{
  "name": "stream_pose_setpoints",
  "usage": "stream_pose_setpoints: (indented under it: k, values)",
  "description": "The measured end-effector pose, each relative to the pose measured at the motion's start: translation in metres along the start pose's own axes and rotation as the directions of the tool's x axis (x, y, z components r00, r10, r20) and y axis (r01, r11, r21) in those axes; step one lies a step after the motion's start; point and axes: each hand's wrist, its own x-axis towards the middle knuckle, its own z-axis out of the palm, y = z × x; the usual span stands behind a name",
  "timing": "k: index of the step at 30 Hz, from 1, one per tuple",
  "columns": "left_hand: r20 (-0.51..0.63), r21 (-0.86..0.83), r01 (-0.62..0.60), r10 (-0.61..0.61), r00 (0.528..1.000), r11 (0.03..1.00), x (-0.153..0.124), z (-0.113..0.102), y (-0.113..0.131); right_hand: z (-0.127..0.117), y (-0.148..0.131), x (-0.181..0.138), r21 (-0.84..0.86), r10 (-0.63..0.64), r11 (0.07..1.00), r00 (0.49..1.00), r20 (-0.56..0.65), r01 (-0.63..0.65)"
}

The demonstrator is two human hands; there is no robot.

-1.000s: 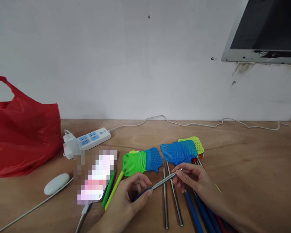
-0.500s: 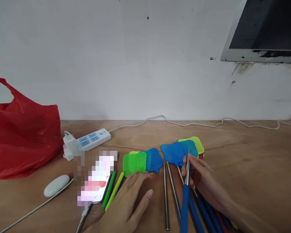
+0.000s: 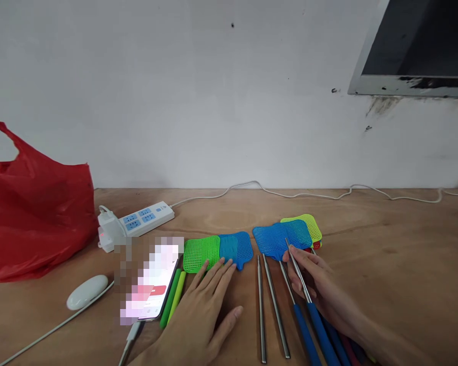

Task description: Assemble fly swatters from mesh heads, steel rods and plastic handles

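My left hand (image 3: 204,310) lies palm down with its fingers stretched out, the fingertips on the lower edges of a green mesh fly swatter head (image 3: 201,254) and a blue mesh head (image 3: 236,249). My right hand (image 3: 313,272) pinches a thin metal rod with a blue handle (image 3: 322,330) near the rod's tip. Behind that hand lie more blue swatter heads (image 3: 280,238) and a yellow-green head (image 3: 307,223), overlapping. Two bare metal rods (image 3: 261,315) rest between my hands. Several coloured handles are partly hidden under my right forearm.
A green handle (image 3: 170,300) and a yellow-green handle (image 3: 178,292) lie left of my left hand, beside a lit phone (image 3: 164,284) on a cable. Farther left are a white mouse-shaped object (image 3: 87,292), a power strip (image 3: 148,217) and a red plastic bag (image 3: 38,213).
The blue-handled rod in my right hand has swung down and right, alongside the other handles. My left hand has flattened onto the swatter heads; the green head and yellow-green handle have shifted left.
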Motion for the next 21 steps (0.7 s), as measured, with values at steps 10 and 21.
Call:
stream_pose_setpoints:
  k: [10,21]
  values:
    - [-0.046,-0.050,-0.025,0.023,0.999,0.998,-0.0026,0.0071,-0.0038,-0.0021,0.0041,0.0022,-0.049,0.031,0.998,0.999,0.040,-0.030]
    - [-0.023,-0.037,-0.038,0.037,0.999,0.999,-0.0002,0.0014,-0.0032,-0.0009,0.0020,0.0015,-0.033,0.088,0.996,0.995,0.038,-0.086]
